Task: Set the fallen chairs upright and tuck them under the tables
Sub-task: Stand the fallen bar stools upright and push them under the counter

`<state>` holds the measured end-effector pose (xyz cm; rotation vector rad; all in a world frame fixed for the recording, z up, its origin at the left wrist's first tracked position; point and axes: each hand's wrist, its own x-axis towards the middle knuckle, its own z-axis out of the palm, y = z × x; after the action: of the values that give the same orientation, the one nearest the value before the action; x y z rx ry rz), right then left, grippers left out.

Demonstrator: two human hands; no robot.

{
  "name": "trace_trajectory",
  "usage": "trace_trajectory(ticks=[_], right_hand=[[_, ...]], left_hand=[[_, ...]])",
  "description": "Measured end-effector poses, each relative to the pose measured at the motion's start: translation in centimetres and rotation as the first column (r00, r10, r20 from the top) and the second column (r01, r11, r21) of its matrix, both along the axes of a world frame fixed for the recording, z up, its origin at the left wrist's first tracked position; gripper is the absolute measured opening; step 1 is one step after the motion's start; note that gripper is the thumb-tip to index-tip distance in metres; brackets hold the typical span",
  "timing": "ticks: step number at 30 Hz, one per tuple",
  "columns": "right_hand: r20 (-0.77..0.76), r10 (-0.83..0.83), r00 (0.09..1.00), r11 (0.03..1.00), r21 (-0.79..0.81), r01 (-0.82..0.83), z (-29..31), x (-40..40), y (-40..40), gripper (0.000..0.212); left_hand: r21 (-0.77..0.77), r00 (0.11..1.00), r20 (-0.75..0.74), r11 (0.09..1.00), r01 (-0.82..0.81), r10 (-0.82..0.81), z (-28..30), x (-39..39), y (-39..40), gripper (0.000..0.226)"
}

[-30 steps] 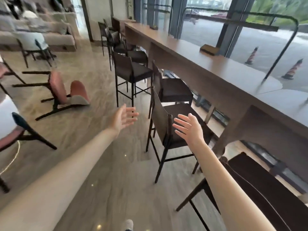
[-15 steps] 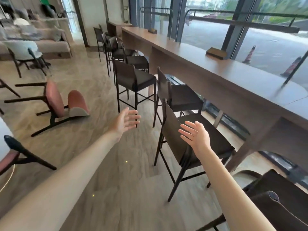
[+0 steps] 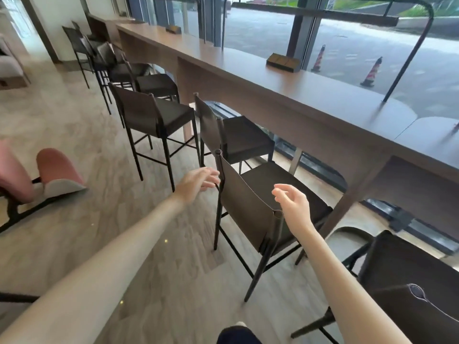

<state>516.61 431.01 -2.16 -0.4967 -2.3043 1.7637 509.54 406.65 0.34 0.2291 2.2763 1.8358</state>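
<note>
Between both relaxed, empty hands, left (image 3: 196, 181) and right (image 3: 293, 203), stands the dark stool (image 3: 250, 209).

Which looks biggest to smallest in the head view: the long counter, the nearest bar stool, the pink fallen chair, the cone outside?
1. long counter
2. nearest bar stool
3. pink fallen chair, cut off by the frame edge, so unsure
4. cone, though it stands far away

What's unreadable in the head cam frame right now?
- Fallen pink upholstered chair: cut off by the left edge; its full pose is unknown.
- Left hand: motion blur hides whether its fingertips touch the dark leather-backed bar stool.
- Dark chair at lower right: cropped by the frame corner.
</note>
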Motion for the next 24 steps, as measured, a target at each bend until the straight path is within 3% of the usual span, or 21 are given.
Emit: trace_trajectory(ticks=[2,3,5,7,9,12,17,21,24], right_hand=[[0.039,0.09,0.995,0.881,0.463,-0.098,-1.4,-0.9,0.7,0.036],[0.077,0.117,0.99,0.789,0.598,-0.14,-2.0,-1.5,0.9,0.043],[0.15,0.144,0.978,0.665,0.717,-0.208,-3.2,-3.0,1.2,0.052],[0.231,0.155,0.961,0.589,0.759,-0.277,-4.2,-4.7,1.3,0.058],[0.314,0.145,0.938,0.54,0.769,-0.342,-5.2,-6.3,1.3,0.061],[0.423,0.119,0.898,0.525,0.741,-0.419,-6.7,-7.8,1.3,0.057],[0.551,0.023,0.834,0.536,0.697,-0.475,-8.8,-9.7,2.1,0.04],[0.598,-0.023,0.801,0.58,0.66,-0.477,-10.0,-10.1,1.8,0.041],[0.622,-0.066,0.78,0.56,0.67,-0.487,-10.4,-10.0,1.5,0.037]], left_hand=[[-0.188,0.984,-0.093,0.973,0.132,-0.152,-0.9,-1.7,1.6,0.039],[-0.345,0.958,-0.143,0.92,0.187,-0.249,-1.4,-2.6,2.4,0.037],[-0.701,0.82,-0.281,0.69,0.179,-0.498,-2.3,-4.6,3.9,0.039],[-0.874,0.615,-0.309,0.472,0.118,-0.726,-3.3,-6.5,5.8,0.049],[-0.93,0.481,-0.267,0.355,0.101,-0.835,-4.6,-8.8,7.8,0.055],[-0.957,0.367,-0.201,0.261,0.124,-0.908,-6.1,-11.5,10.3,0.059],[-0.974,0.277,-0.104,0.154,0.165,-0.955,-7.9,-14.8,14.0,0.051],[-0.968,0.257,-0.022,0.084,0.235,-0.966,-8.8,-16.1,15.8,0.046],[-0.951,0.24,0.028,0.048,0.305,-0.97,-9.0,-16.7,16.4,0.045]])
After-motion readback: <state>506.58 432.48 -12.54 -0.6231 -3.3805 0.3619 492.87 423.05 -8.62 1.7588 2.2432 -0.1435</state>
